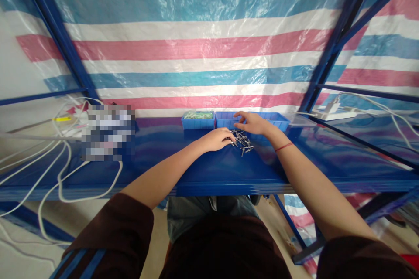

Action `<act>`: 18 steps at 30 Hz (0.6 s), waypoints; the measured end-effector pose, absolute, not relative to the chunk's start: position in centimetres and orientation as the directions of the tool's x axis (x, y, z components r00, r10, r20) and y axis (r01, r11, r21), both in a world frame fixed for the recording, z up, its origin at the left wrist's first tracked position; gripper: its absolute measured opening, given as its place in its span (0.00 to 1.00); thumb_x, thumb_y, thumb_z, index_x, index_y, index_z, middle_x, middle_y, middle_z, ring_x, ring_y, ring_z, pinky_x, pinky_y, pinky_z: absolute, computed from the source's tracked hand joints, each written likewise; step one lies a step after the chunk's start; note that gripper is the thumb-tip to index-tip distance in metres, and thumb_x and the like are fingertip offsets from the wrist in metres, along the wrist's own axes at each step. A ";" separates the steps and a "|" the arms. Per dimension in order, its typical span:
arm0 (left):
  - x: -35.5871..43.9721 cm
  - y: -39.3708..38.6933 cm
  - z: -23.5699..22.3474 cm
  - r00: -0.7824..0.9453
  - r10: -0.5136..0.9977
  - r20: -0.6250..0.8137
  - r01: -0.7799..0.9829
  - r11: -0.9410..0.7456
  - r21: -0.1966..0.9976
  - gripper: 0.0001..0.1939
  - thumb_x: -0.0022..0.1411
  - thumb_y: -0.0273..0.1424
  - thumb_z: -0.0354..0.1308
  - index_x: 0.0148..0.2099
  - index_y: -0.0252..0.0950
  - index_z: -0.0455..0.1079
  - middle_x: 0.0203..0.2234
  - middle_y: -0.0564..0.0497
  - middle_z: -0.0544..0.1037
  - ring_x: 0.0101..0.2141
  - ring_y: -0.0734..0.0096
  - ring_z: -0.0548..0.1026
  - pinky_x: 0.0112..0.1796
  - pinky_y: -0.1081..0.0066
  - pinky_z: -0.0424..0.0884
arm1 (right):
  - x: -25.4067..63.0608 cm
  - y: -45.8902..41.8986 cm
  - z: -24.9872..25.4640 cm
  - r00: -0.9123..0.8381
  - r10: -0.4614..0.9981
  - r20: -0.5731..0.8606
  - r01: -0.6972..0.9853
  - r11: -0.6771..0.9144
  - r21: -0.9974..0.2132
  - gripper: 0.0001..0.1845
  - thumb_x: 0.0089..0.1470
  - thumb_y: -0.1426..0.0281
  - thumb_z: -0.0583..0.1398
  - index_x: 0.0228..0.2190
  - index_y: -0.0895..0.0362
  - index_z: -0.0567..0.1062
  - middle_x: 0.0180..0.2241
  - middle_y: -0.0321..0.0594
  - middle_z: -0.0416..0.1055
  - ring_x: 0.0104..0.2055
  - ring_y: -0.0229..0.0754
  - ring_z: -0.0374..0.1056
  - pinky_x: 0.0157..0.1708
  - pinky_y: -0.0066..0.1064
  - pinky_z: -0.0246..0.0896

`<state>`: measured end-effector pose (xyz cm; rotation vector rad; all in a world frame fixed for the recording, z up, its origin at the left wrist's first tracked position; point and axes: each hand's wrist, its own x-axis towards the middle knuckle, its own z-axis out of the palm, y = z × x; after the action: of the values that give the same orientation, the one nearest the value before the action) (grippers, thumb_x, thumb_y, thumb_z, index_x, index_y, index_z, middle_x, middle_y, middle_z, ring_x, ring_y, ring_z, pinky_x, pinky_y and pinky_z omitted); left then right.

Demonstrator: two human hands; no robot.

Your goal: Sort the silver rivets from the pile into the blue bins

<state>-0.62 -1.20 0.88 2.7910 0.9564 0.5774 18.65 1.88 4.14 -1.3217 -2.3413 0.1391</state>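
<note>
On the blue shelf lies a loose heap of small silvery metal pins [242, 140], thin with thicker ends; they look like pop rivets. My left hand [218, 139] rests at the heap's left side, thumb and fingers curled together over some pins. What its fingertips hold is partly hidden. My right hand [251, 123] is just above and behind the heap, in front of the middle blue bin [225, 117]. Its thumb and forefinger are apart, and nothing shows between them.
A left blue bin [198, 123] holds pale green packets. Another blue bin [278, 118] stands on the right, beside a clear plastic lid [303, 120]. White cables [62, 174] hang over the left edge of the shelf [157, 178]. Blue posts [330, 52] frame the striped sheet.
</note>
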 end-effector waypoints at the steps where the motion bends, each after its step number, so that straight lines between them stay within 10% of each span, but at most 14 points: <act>1: -0.6 -1.2 0.9 0.713 0.622 0.323 0.566 -0.783 0.258 0.12 0.61 0.23 0.50 0.43 0.34 0.73 0.41 0.46 0.75 0.42 0.70 0.73 0.47 0.71 0.65 | 18.6 1.9 4.1 -0.444 0.834 0.327 0.789 0.537 -0.299 0.24 0.52 0.62 0.57 0.50 0.58 0.67 0.36 0.44 0.74 0.32 0.42 0.69 0.35 0.32 0.61; 18: -0.8 -0.2 0.6 0.482 0.756 0.444 0.580 -0.655 0.485 0.09 0.55 0.23 0.55 0.38 0.34 0.73 0.34 0.49 0.78 0.35 0.72 0.76 0.40 0.70 0.71 | 18.2 1.8 4.2 -0.558 0.788 0.260 0.710 0.615 -0.343 0.12 0.49 0.70 0.57 0.36 0.58 0.76 0.34 0.43 0.75 0.33 0.42 0.70 0.35 0.31 0.62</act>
<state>-0.80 -0.19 0.59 2.4613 1.1374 0.9380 18.17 1.78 4.21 -1.1958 -2.4554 0.2786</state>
